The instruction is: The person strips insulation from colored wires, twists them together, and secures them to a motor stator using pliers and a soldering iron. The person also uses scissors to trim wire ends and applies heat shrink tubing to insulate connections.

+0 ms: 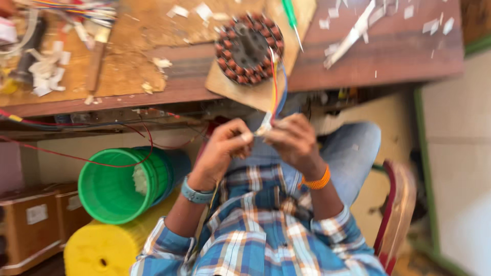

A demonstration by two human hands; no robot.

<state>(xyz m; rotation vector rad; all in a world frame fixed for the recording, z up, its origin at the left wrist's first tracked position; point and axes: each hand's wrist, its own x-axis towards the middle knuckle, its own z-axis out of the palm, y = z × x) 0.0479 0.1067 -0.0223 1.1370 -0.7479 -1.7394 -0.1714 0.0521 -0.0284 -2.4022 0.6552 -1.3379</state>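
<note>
Stator (248, 48) fully wound, on board above hands. Left hand (223, 148) and right hand (292, 140) pinch white sleeve (264, 124) over its coloured leads (276, 87); sleeving looks unfinished.

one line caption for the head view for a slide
Both hands, left and right, pinch the coloured wires leading from a round wound stator on the wooden bench.

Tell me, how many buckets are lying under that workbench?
2. A green bucket lies on its side left of the person's knees, its open mouth facing the camera. A yellow bucket lies just below it, nearer the camera. Others may be hidden under the bench.
</note>
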